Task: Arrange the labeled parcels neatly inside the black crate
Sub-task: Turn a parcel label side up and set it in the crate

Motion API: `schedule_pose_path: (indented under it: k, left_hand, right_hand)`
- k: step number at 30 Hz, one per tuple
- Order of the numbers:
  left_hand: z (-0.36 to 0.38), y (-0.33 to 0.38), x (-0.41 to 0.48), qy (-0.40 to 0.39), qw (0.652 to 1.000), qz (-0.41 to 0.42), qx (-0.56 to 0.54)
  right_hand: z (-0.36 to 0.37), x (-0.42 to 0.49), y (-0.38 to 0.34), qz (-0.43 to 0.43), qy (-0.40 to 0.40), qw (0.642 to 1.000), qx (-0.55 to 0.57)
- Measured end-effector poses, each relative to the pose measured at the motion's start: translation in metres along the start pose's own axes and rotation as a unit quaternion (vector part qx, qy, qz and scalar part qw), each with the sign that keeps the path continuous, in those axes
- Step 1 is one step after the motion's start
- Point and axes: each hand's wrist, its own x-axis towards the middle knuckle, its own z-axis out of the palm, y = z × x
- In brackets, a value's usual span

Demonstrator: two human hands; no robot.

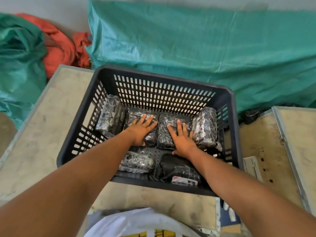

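The black slotted crate (229,106) stands on a worn table and holds several black plastic-wrapped parcels. Two parcels lie flat side by side along the far wall. My left hand (141,130) rests palm down, fingers spread, on the left one (136,115). My right hand (182,139) presses flat on the right one (164,134). Another parcel (110,117) leans against the left wall and one (205,127) leans against the right wall. Two more lie near the front: a shiny one (136,161) and one with a white label (181,170).
A beige table top (42,134) carries the crate. A second table (273,151) to the right holds a white paper label (253,168). One black parcel (251,115) lies outside, behind the crate's right corner. Green sacks (188,40) and an orange cloth (58,48) lie behind.
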Motion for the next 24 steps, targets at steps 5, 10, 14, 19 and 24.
schedule_pose_path:
  k: [5, 10, 14, 19, 24]
  left_hand:
    - [0.002, -0.001, 0.0, 0.005, 1.0, 0.013, -0.024]
    - [-0.009, 0.002, -0.004, 0.017, 0.999, -0.002, -0.03]
    - [-0.017, 0.007, -0.009, 0.1, 0.982, -0.008, -0.161]
    - [-0.033, 0.012, -0.014, 0.197, 0.923, 0.055, -0.325]
    - [-0.043, 0.023, -0.015, 0.219, 0.911, 0.135, -0.323]
  right_hand:
    - [-0.012, 0.005, -0.003, 0.004, 0.015, 0.999, 0.043]
    - [-0.052, 0.002, -0.001, 0.004, -0.003, 0.993, 0.115]
    - [-0.086, -0.008, 0.011, -0.065, 0.056, 0.98, 0.181]
    - [-0.12, -0.028, 0.035, -0.068, 0.086, 0.927, 0.358]
    - [-0.125, -0.04, 0.051, -0.088, 0.101, 0.86, 0.492]
